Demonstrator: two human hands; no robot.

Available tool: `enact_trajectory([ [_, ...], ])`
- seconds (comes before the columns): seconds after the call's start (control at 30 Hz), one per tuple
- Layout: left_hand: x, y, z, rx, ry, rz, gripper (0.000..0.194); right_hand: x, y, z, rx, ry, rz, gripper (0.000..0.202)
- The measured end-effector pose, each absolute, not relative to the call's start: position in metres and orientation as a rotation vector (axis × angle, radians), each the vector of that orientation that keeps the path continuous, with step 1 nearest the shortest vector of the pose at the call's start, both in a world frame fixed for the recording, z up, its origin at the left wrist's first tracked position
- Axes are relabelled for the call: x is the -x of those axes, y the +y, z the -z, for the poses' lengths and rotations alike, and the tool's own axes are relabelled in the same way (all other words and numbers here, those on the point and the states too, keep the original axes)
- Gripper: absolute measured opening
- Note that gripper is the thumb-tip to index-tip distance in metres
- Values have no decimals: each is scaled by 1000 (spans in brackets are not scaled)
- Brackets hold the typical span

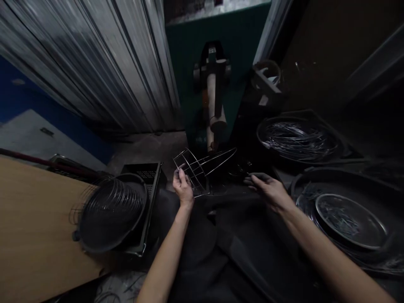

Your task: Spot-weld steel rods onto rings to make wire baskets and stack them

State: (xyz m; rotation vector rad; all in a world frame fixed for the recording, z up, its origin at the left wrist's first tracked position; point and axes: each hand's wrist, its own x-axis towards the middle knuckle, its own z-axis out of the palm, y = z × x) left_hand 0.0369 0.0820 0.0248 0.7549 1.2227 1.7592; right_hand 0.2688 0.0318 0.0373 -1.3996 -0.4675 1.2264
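My left hand (183, 185) is closed on a wire frame (197, 168) of thin crossed rods with a long pointed loop reaching right. The frame hangs in front of a machine (214, 97) with thick cylindrical electrodes on a green body. To the right, my right hand (263, 185) is apart from the frame, its thumb and fingers pinched together. Whatever lies between those fingertips is too small and dark to name.
At the left, a round basin (112, 242) holds ring-shaped wires over a dark crate (156, 181). A tub (261, 134) of loose wires stands at the right. Nearer, a large basin (296, 181) holds a round dish (383, 231) of small pieces. Corrugated metal (126, 54) rises behind.
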Motion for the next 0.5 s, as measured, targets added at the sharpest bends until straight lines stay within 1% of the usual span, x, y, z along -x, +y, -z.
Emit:
enact_trajectory([
  [0.17, -29, 86, -18, -750, 1236, -1755, 57, -216, 77, -55, 1252, -229, -1304, 23],
  [0.3, -25, 89, -14, -741, 1279, -1741, 59, -199, 89, -66, 1145, -202, -1325, 28],
  [0.5, -23, 92, -6, -750, 1364, -1717, 56, -189, 89, -69, 1164, -211, -1302, 35],
])
